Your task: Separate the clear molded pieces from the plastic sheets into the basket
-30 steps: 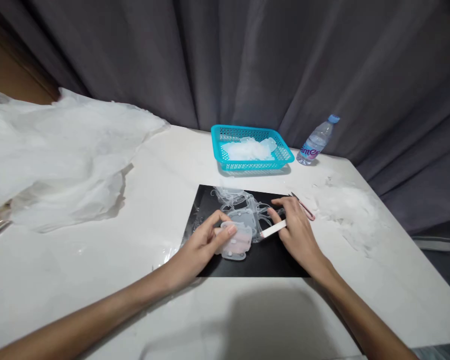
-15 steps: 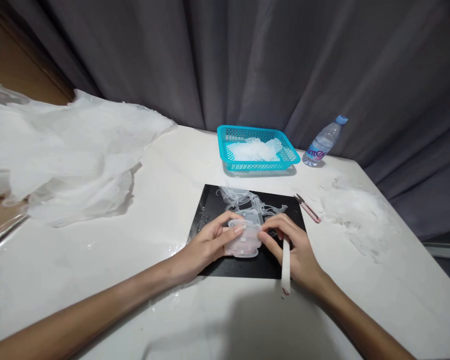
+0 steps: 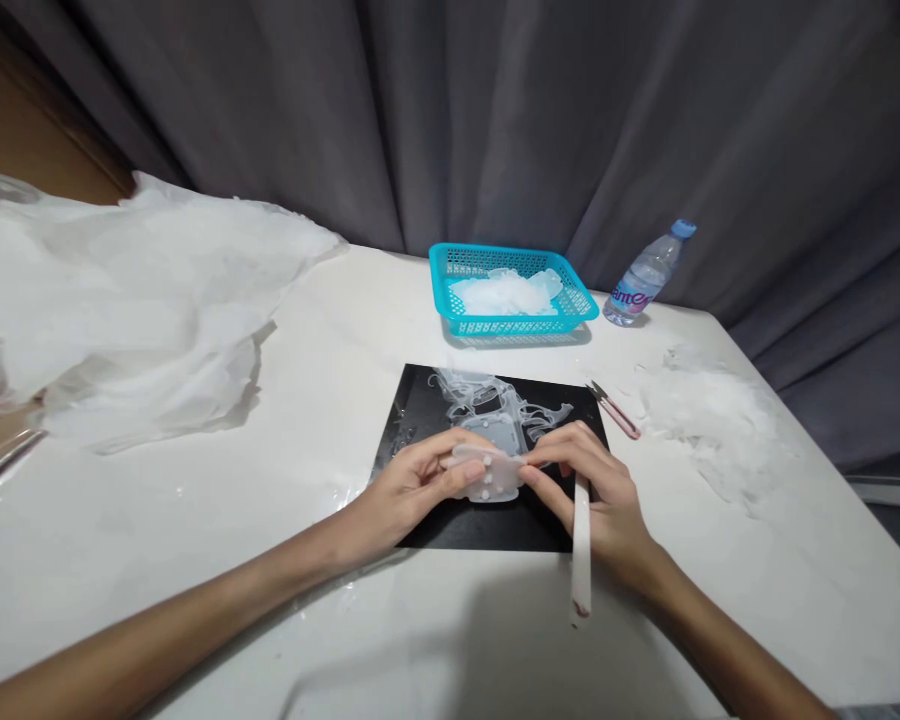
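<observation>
A translucent, milky plastic piece (image 3: 497,478) with small round studs is pinched at its left side between the thumb and fingers of my left hand (image 3: 427,480). The thumb and forefinger of my right hand (image 3: 589,480) close on its right edge. A white stick-like handle (image 3: 582,560) also sits in my right hand, pointing down toward me; its other end is hidden by the fingers. Beneath both hands lies a black mat (image 3: 435,530). Behind the held piece, clear plastic trimmings (image 3: 487,395) and another translucent piece (image 3: 493,432) rest on it.
A turquoise basket (image 3: 521,326) holding whitish pieces stands at the back, with a water bottle (image 3: 649,275) to its right. Small pink-handled snips (image 3: 616,412) lie beside the mat. Clear scraps (image 3: 720,420) spread on the right; white plastic sheeting (image 3: 135,300) covers the left.
The plastic piece has tilted in my hands and its face appears narrower from top to bottom. My right hand and the white handle have shifted slightly right.
</observation>
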The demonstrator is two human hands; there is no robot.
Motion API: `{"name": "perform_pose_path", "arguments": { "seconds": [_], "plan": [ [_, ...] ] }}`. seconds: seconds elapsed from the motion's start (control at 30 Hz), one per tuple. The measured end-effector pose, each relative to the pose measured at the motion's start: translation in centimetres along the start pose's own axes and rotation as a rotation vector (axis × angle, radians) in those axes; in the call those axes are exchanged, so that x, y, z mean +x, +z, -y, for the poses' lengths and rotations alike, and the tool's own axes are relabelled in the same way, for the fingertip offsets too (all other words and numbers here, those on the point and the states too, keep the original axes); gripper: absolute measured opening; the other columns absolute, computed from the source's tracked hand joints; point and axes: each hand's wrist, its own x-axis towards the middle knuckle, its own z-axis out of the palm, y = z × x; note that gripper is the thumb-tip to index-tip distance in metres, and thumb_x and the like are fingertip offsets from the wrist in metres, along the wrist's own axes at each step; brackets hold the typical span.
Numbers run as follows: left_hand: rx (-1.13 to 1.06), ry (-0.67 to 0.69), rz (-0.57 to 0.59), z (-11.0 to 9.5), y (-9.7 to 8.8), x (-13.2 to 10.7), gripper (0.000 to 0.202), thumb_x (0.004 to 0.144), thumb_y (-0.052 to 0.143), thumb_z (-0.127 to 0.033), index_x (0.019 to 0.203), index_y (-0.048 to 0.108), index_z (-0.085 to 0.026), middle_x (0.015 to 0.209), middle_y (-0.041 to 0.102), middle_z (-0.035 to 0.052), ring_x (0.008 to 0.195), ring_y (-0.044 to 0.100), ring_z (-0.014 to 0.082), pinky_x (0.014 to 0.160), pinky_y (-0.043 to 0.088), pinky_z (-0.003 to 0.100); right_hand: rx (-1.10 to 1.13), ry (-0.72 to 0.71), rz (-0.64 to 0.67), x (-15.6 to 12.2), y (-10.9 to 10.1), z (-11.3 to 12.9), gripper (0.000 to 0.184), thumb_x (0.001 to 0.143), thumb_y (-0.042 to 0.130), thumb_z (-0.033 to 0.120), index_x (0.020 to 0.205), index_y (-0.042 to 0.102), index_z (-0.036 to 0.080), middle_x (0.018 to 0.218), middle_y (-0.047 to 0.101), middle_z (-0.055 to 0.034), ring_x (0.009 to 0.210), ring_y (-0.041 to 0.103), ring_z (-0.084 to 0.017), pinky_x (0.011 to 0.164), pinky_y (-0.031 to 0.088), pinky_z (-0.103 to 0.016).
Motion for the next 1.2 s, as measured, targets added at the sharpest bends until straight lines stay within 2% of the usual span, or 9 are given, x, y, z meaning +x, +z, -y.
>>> {"name": "perform_pose_path", "arguments": {
  "seconds": [0.13,0.2,0.33,0.47,0.77,0.87,1.0,1.07,1.2],
  "plan": [
    [-0.318,-0.196,0.003,-0.2,0.7,0.2,0.026,0.099,0.069,-0.033,0.116,0.074,-0.014,0.103,0.078,0.0115,0.095,0.075,0.0214,0.089,0.059,0.032,-0.048,0.175,0.006,0.1,0.2,-0.5,0.021,0.101,0.064,0.023,0.079,0.064,0.021,0.076,0.061,0.0002,0.073,0.051,-0.016,0.068,0.040,-0.031],
    [-0.389,-0.277,-0.014,-0.2,0.8,0.3,0.026,0.099,0.069,-0.028,0.118,0.072,-0.011,0.109,0.078,0.0162,0.099,0.077,0.0259,0.093,0.061,0.040,-0.043,0.247,0.015,0.2,0.2,-0.7,0.024,0.101,0.062,0.027,0.078,0.064,0.021,0.074,0.058,0.0008,0.071,0.048,-0.016,0.068,0.039,-0.030],
    [-0.426,-0.328,-0.033,-0.1,0.7,0.4,0.025,0.099,0.069,-0.024,0.118,0.070,-0.008,0.112,0.078,0.0200,0.102,0.078,0.0289,0.096,0.062,0.043,0.047,0.423,0.051,0.2,0.1,-0.8,0.021,0.098,0.065,0.038,0.088,0.071,0.021,0.074,0.055,0.0017,0.068,0.047,-0.014,0.064,0.039,-0.028],
    [-0.435,-0.335,-0.030,0.0,0.6,0.3,0.025,0.099,0.069,-0.024,0.118,0.069,-0.008,0.116,0.077,0.0215,0.105,0.078,0.0310,0.098,0.062,0.044,0.135,0.543,0.103,0.3,0.2,-0.6,0.029,0.091,0.071,0.047,0.085,0.076,0.019,0.075,0.056,0.0002,0.066,0.047,-0.014,0.058,0.037,-0.027],
    [-0.480,-0.345,0.014,0.5,0.7,0.4,0.022,0.098,0.071,-0.025,0.112,0.070,-0.008,0.115,0.077,0.0224,0.104,0.079,0.0315,0.096,0.063,0.042,0.245,0.551,0.104,0.5,0.3,-0.3,0.033,0.088,0.074,0.053,0.085,0.074,0.020,0.064,0.043,0.0039,0.059,0.038,-0.012,0.052,0.034,-0.025],
    [-0.488,-0.354,-0.010,0.6,0.7,0.4,0.023,0.099,0.070,-0.023,0.115,0.070,-0.007,0.119,0.077,0.0228,0.107,0.078,0.0329,0.100,0.061,0.046,0.261,0.565,0.106,0.4,0.6,-0.5,0.037,0.087,0.074,0.055,0.084,0.073,0.019,0.063,0.039,0.0054,0.057,0.036,-0.011,0.052,0.032,-0.025],
    [-0.540,-0.356,-0.050,0.7,0.7,0.3,0.026,0.101,0.065,-0.022,0.121,0.069,-0.005,0.122,0.076,0.0241,0.110,0.076,0.0349,0.104,0.059,0.050,0.311,0.607,0.108,0.0,1.0,-1.1,0.038,0.089,0.073,0.055,0.092,0.073,0.017,0.069,0.052,0.0028,0.060,0.041,-0.011,0.056,0.034,-0.025],
    [-0.586,-0.350,-0.011,0.5,0.7,0.3,0.033,0.105,0.058,-0.028,0.125,0.068,-0.003,0.121,0.075,0.0259,0.115,0.074,0.0352,0.106,0.057,0.050,0.341,0.614,0.104,0.0,1.1,-1.3,0.039,0.090,0.073,0.054,0.098,0.072,0.016,0.075,0.061,-0.0003,0.064,0.045,-0.011,0.058,0.037,-0.025],
    [-0.650,-0.364,0.080,0.0,0.5,0.4,0.051,0.107,0.051,-0.043,0.135,0.063,-0.002,0.125,0.074,0.0264,0.122,0.071,0.0347,0.112,0.051,0.050,0.343,0.585,0.088,0.1,1.0,-1.3,0.040,0.087,0.076,0.053,0.101,0.074,0.016,0.074,0.061,-0.0003,0.064,0.049,-0.012,0.059,0.038,-0.025]
  ]
}}
